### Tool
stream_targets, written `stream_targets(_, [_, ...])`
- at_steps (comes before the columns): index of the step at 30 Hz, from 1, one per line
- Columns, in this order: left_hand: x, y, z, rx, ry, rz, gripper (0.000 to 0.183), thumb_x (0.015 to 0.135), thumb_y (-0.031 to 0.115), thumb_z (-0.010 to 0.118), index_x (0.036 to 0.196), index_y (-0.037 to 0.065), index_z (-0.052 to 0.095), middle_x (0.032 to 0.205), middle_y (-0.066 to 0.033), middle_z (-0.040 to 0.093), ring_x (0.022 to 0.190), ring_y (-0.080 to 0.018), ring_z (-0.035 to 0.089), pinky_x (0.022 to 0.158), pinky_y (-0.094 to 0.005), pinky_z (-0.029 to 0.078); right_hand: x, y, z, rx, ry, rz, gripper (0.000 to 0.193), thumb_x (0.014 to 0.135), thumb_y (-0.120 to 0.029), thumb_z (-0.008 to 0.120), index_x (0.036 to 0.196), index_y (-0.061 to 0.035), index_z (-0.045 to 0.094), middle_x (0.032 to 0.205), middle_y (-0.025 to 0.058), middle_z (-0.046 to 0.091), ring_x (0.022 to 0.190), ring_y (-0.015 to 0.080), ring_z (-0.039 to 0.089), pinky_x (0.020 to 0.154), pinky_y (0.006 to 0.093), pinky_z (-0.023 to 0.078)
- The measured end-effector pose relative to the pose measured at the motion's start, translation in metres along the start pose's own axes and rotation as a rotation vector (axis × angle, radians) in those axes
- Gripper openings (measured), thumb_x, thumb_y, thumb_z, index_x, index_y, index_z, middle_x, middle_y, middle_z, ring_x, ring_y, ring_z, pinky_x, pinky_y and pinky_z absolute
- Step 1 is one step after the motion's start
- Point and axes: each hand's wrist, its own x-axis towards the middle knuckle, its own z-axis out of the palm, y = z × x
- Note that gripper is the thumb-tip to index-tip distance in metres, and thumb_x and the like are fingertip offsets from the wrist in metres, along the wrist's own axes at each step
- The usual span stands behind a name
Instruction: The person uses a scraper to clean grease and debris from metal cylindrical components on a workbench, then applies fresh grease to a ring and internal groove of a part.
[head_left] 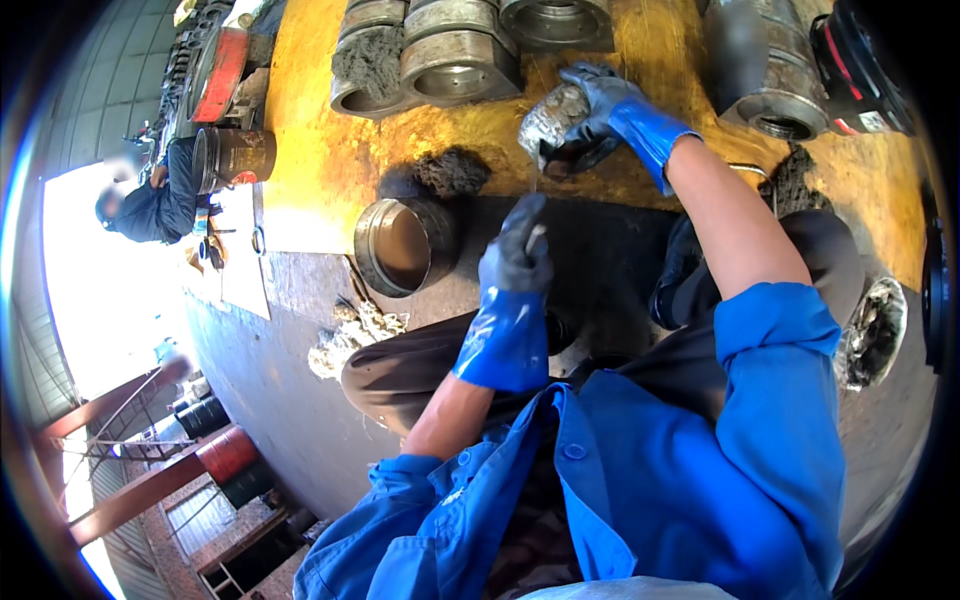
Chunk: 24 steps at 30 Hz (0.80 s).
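My right hand (608, 108), in a blue and grey rubber glove, grips a rounded, dull silver metal part (548, 120) above the yellow work surface. Its fingers wrap over the part's top and side. Closer to my body, my left hand (518, 248) wears a matching wet glove, and its fingers are curled closed. A small pale end shows at these fingers, and a thin streak rises toward the metal part; what the hand holds is too small to name. Left of this hand stands an open metal can (403, 247) with murky brown liquid. A dark clump of fibres (452, 172) lies behind the can.
Heavy ring-shaped metal parts (460, 75) line the back, with dark fibres on one. More stacked metal cylinders (775, 85) and a black container (868, 65) stand at the right. Pale rags (355, 338) lie beside my left knee. Another person (160, 205) is at far left.
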Motion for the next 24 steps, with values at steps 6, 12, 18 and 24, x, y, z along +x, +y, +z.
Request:
stream_targets(6, [0.041,0.046,-0.012,0.143,-0.304,-0.081,0.033,0.090,0.015,0.057,0.123,0.014,0.062,0.129,-0.0168,0.058,0.122,-0.0323,0.055,0.098,-0.0363,0.047,0.002,0.014,0.005,-0.023,0.021,0.003,0.113,0.055,-0.048,0.087,0.149,-0.0229,0.031,0.156,0.0083,0.028,0.143,0.0328,0.026,0.117,0.0443,0.028])
stream_targets(12, [0.069,0.034,-0.007,0.334,-0.408,-0.067,0.046,0.081,0.009,0.059,0.125,0.021,0.058,0.121,-0.0147,0.062,0.106,-0.0336,0.062,0.084,-0.0399,0.052,0.001,0.012,0.000,-0.005,0.020,-0.068,0.111,0.057,-0.047,0.086,0.150,-0.0229,0.030,0.156,0.0090,0.027,0.143,0.0324,0.026,0.116,0.0443,0.028])
stream_targets(18, [0.063,0.047,-0.031,0.292,-0.384,0.102,0.039,0.084,0.003,0.057,0.117,0.020,0.065,0.112,-0.0166,0.065,0.101,-0.0342,0.064,0.084,-0.0404,0.051,0.003,0.038,0.002,0.026,-0.008,-0.184,0.107,0.060,-0.046,0.085,0.149,-0.0182,0.032,0.155,0.0124,0.029,0.140,0.0348,0.032,0.115,0.0446,0.030])
stream_targets(24, [0.100,0.095,-0.020,0.445,-0.650,-0.252,0.039,0.083,0.008,0.061,0.120,0.020,0.064,0.126,-0.0124,0.061,0.113,-0.0305,0.060,0.094,-0.0361,0.049,0.004,0.044,0.001,0.052,0.045,-0.125,0.109,0.059,-0.042,0.087,0.148,-0.0163,0.032,0.152,0.0138,0.035,0.137,0.0341,0.037,0.113,0.0413,0.032])
